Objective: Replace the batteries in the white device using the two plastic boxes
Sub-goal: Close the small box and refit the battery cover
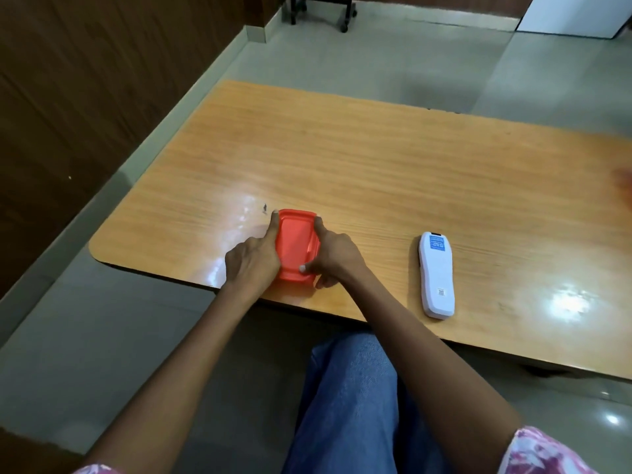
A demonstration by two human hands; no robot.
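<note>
A plastic box with an orange-red lid [294, 246] stands near the front edge of the wooden table [393, 172]. My left hand [252, 258] grips its left side, index finger stretched along the rim. My right hand [333, 260] grips its right side, thumb pressed on the lid's near corner. The white device [437, 275] lies face down to the right of the box, apart from both hands, with a blue label at its far end. Only one box is in view.
The table's rounded left corner [97, 249] and front edge are close to the box. A tiny dark speck [264, 208] lies just beyond the box. My legs in blue jeans [352, 405] are below the table edge. A wheeled stand [323, 12] is far back.
</note>
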